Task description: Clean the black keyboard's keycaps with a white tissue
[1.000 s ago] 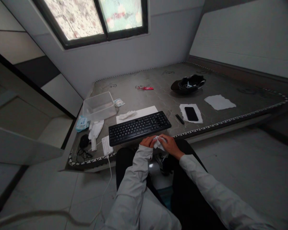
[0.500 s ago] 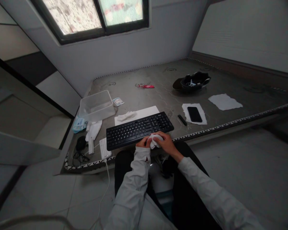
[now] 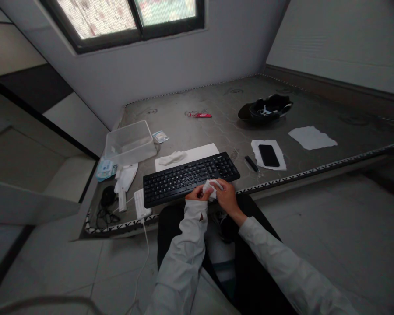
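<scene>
Grey counter (image 3: 197,105) under a window: both hands, left (image 3: 195,194) and right (image 3: 226,195), pinch a crumpled white wipe (image 3: 211,188) over the keyboard (image 3: 184,178); it looks soft, light, easily gripped anywhere.

Daylight came through a dark-framed window (image 3: 124,17) set high in the pale grey wall (image 3: 190,65). Below it stood a bare grey mattress (image 3: 216,127) with patterned edging, on pale floor tiles (image 3: 331,227).

Crumpled white wipe (image 3: 210,189) (over keyboard (image 3: 170,180)).
</scene>
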### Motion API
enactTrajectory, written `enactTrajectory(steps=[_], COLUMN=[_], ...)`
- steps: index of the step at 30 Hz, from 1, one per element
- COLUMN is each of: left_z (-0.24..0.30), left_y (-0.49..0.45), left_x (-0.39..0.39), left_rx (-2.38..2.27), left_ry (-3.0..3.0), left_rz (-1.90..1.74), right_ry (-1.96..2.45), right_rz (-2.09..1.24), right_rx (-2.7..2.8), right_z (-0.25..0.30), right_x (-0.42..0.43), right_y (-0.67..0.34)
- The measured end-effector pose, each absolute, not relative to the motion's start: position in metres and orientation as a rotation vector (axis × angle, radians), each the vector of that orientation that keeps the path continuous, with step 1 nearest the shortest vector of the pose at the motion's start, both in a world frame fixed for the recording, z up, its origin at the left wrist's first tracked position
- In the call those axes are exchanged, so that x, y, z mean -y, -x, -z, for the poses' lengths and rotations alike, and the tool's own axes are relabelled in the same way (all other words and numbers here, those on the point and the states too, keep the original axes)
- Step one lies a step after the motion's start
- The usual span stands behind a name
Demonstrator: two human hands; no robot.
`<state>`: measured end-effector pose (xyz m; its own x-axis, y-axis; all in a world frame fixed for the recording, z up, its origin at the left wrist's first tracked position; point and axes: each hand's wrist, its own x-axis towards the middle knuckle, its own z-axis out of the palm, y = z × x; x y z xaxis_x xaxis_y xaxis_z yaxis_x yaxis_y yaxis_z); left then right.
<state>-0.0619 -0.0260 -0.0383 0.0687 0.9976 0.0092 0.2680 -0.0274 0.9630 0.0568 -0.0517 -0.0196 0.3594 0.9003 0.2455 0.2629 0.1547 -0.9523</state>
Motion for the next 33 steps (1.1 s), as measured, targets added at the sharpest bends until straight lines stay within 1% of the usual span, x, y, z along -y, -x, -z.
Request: enactTrajectory(steps=[5, 14, 23, 33], left_z=[0.033, 0.034, 0.030, 0.045], left_y=[0.065, 0.065, 0.063, 0.061], left_x=[0.031, 0.039, 0.050, 0.043], left_rx=[-1.450, -1.328, -1.356, -1.186], left_ry=[-1.486, -1.469, -1.446, -1.124], left_rz=[-1.077, -1.148, -1.195, -1.220], right_ry=[1.356, 1.321, 1.346, 1.331], right_rz=[-0.610, -0.797, -0.764, -0.776], right_rx=[1.198, 1.100, 1.134, 1.126], right_z=[0.023, 0.024, 0.019, 0.015], right_x=[0.056, 0.067, 0.083, 0.087], right_y=[-0.055, -0.057, -0.052, -0.049])
